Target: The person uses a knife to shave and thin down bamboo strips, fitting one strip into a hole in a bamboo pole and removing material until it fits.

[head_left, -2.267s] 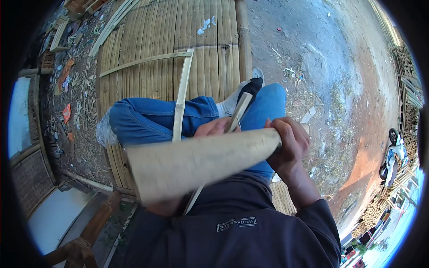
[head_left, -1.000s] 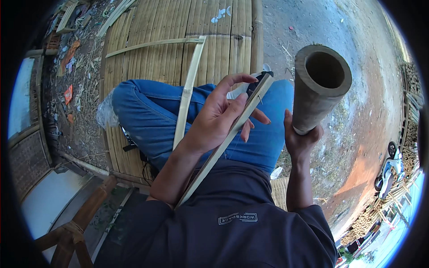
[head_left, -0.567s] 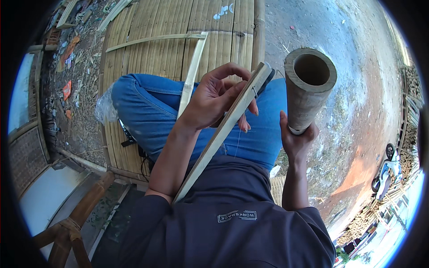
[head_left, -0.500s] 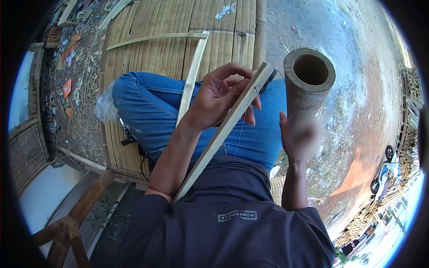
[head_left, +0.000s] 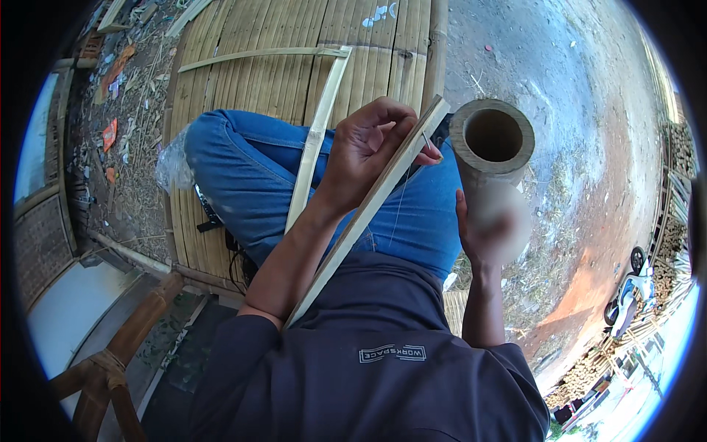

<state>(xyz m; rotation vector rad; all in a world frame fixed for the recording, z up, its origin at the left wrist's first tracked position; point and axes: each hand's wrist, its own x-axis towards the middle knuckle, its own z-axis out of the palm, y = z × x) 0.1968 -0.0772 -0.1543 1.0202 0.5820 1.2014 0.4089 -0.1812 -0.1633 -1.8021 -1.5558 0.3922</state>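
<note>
Under me spreads the wide platform of tan bamboo slats [head_left: 258, 92]. On it, a right-angled pair of pale split-bamboo strips [head_left: 331, 88] meets short of the right edge; that corner looks already put together, though I can't see how it is fixed. One strip reaches toward the left edge, the other over my blue-jeaned leg [head_left: 250, 162]. My right hand [head_left: 495, 232] seems wrapped, through the blur, round the lower end of the thick, hollow tan bamboo tube [head_left: 471, 166], raised just past the right edge. My left hand [head_left: 372, 147] pinches the long, narrow, pale wooden strip [head_left: 368, 206] near its upper end. There a thin grey metal nail [head_left: 427, 140] looks only partly sunk, its shank left standing proud.
</note>
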